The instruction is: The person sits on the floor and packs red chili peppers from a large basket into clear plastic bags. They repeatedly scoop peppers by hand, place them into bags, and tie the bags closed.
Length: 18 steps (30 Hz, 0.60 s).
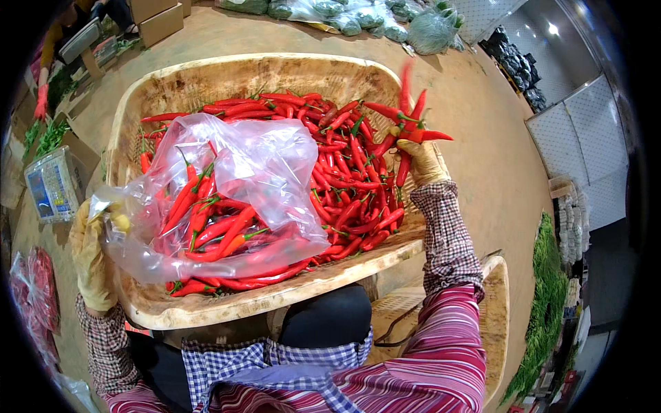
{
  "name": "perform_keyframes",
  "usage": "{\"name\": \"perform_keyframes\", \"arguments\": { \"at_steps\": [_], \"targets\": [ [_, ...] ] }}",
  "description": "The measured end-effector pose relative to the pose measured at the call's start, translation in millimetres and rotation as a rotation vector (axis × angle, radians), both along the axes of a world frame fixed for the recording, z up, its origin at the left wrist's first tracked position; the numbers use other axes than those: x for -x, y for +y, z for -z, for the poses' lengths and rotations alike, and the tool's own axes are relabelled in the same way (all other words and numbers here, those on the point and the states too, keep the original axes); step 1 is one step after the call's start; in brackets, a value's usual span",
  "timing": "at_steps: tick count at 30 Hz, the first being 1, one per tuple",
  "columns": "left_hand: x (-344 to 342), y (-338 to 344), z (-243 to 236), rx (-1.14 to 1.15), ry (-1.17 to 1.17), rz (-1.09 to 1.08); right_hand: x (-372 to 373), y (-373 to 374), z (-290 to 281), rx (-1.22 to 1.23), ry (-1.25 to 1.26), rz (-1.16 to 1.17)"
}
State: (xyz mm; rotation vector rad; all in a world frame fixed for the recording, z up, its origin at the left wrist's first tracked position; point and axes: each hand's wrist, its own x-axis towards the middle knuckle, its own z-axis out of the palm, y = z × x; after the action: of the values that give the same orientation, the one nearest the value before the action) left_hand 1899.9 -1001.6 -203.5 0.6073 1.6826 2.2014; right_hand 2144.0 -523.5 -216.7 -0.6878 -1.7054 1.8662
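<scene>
In front of me stands a large dirty-white plastic basket filled with loose red chili peppers. A clear plastic bag, partly filled with chilies, lies on the heap with its mouth toward the left. My left hand, in a yellowish glove, grips the bag's edge at the basket's left rim. Over the right rim, my gloved right hand is closed around a small bunch of red chilies that point several ways. The glove hides part of the bunch.
A second basket stands by my right leg. Bundled greens lie along the right, bagged green vegetables at the back. Bagged red produce sits at the left. A co-worker's red-gloved hand shows near boxes at the far left.
</scene>
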Motion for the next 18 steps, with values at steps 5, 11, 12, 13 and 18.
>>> {"name": "perform_keyframes", "arguments": {
  "at_steps": [5,11,12,13,18],
  "targets": [
    [9.5,3.9,12.0,-0.138,-0.315,0.116,-3.0,1.4,-14.8,0.069,0.183,-0.074],
    [15.4,-0.2,13.2,-0.347,-0.429,0.232,26.9,-40.8,-44.0,0.067,0.474,-0.134],
    [14.7,-2.0,7.6,-0.361,-0.427,0.278,37.4,-57.7,-56.7,0.061,0.452,-0.222],
    [11.7,-4.9,2.3,-0.359,-0.429,0.311,47.7,-74.5,-66.5,0.074,0.431,-0.314],
    [18.3,-1.4,1.6,-0.373,-0.348,0.317,105.8,-157.2,-84.3,0.015,0.199,-0.652]
  ]
}}
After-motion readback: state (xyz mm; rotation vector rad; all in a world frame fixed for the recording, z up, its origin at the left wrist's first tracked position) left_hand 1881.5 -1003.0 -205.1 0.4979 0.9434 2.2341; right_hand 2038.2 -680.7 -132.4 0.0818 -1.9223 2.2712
